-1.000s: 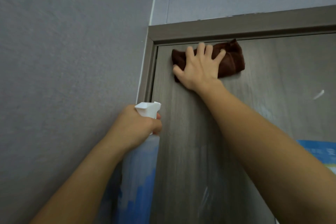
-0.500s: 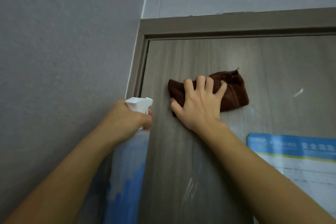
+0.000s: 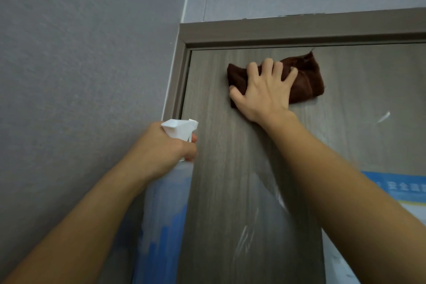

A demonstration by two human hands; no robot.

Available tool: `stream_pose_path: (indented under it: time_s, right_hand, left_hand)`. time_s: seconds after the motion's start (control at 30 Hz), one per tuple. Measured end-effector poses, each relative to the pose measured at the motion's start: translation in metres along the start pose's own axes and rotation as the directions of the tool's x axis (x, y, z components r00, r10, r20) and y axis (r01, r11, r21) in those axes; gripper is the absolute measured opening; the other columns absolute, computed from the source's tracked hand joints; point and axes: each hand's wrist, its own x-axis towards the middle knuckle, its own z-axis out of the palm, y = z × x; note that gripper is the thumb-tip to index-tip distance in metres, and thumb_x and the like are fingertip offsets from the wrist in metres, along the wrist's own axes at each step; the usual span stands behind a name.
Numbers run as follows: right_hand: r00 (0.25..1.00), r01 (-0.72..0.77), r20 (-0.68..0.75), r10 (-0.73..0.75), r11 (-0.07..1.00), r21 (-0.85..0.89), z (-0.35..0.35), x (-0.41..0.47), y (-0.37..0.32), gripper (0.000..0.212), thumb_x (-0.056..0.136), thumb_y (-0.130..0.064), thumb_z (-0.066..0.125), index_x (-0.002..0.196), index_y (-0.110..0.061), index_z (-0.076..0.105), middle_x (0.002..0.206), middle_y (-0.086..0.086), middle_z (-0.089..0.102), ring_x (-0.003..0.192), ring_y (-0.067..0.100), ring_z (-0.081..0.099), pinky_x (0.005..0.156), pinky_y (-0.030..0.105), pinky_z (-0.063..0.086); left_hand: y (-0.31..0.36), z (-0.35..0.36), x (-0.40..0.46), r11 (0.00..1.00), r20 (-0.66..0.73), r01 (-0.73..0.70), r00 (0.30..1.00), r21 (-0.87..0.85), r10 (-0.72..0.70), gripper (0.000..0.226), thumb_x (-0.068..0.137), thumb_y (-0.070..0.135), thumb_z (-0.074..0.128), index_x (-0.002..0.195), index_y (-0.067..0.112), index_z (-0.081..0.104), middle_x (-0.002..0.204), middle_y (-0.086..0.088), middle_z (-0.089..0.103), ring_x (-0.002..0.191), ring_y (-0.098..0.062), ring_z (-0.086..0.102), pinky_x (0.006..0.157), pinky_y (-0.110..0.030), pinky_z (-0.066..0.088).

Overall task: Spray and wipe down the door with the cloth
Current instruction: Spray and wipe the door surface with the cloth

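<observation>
A grey-brown wood-grain door [image 3: 221,191] fills the middle and right of the view. My right hand [image 3: 265,90] presses a crumpled dark brown cloth [image 3: 306,78] flat against the door, a short way below the top of the frame, fingers spread over it. My left hand [image 3: 166,147] grips the neck of a spray bottle [image 3: 161,210] with a white trigger head, held upright beside the door's left edge, nozzle toward the door. The bottle's clear body holds blue liquid in its lower part.
The door frame [image 3: 276,30] runs across the top and down the left side. A grey textured wall [image 3: 80,64] lies left and above. A blue and white poster [image 3: 391,189] is stuck on the door at lower right. A pale streak [image 3: 383,117] marks the door at right.
My right hand slid the cloth down the door from the top corner, then back up and rightward. The left hand kept the bottle in about the same place.
</observation>
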Motion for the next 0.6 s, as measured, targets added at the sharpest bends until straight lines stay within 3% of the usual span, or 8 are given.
stream_pose_path:
  time_s: [0.17,0.3,0.4,0.47,0.6]
  right_hand:
    - [1.000,0.010,-0.010,-0.009,1.000,0.011,-0.002,-0.062,-0.006,0.057,0.080,-0.065,0.044,0.110,-0.017,0.054,0.115,0.014,0.049,0.110,0.035,0.043,0.104,0.065,0.023]
    - [0.998,0.061,-0.023,-0.061,0.998,0.017,-0.001,-0.102,-0.003,0.056,0.077,-0.065,0.046,0.103,-0.017,0.058,0.107,0.013,0.051,0.106,0.034,0.044,0.101,0.064,0.025]
    - [0.997,0.078,-0.010,-0.078,0.997,-0.007,-0.001,-0.096,0.002,0.057,0.077,-0.067,0.045,0.105,-0.019,0.058,0.109,0.012,0.050,0.105,0.034,0.044,0.100,0.064,0.026]
    - [0.998,0.057,-0.003,-0.057,0.998,-0.013,-0.003,-0.076,0.004,0.059,0.078,-0.068,0.044,0.109,-0.019,0.055,0.113,0.012,0.048,0.107,0.034,0.043,0.101,0.064,0.025]
    - [1.000,0.001,0.016,-0.001,1.000,-0.005,-0.006,-0.033,0.007,0.060,0.081,-0.068,0.040,0.116,-0.019,0.050,0.121,0.012,0.045,0.113,0.034,0.040,0.104,0.065,0.022]
  left_hand:
    - [0.002,0.004,-0.003,0.999,0.029,-0.009,1.000,0.049,0.008,0.035,0.046,0.015,0.071,0.081,0.011,0.073,0.094,-0.012,0.074,0.095,-0.028,0.070,0.090,-0.048,0.056]
    - [0.003,0.010,-0.007,0.999,0.042,-0.021,0.999,0.044,0.019,0.036,0.045,0.014,0.071,0.082,0.013,0.073,0.095,-0.011,0.075,0.094,-0.024,0.070,0.082,-0.035,0.056]
    - [0.006,0.012,-0.006,0.998,0.062,-0.028,0.998,0.053,0.025,0.032,0.058,0.000,0.083,0.084,0.013,0.072,0.094,-0.008,0.074,0.092,-0.019,0.069,0.074,-0.026,0.054]
    - [0.007,0.011,-0.004,0.997,0.054,-0.046,0.998,0.061,0.043,0.029,0.066,-0.007,0.078,0.086,0.012,0.072,0.092,-0.006,0.074,0.089,-0.017,0.070,0.070,-0.022,0.053]
    - [0.006,0.011,-0.005,0.997,0.042,-0.059,0.997,0.055,0.057,0.031,0.063,-0.007,0.079,0.087,0.012,0.073,0.088,-0.005,0.075,0.084,-0.013,0.071,0.065,-0.017,0.053]
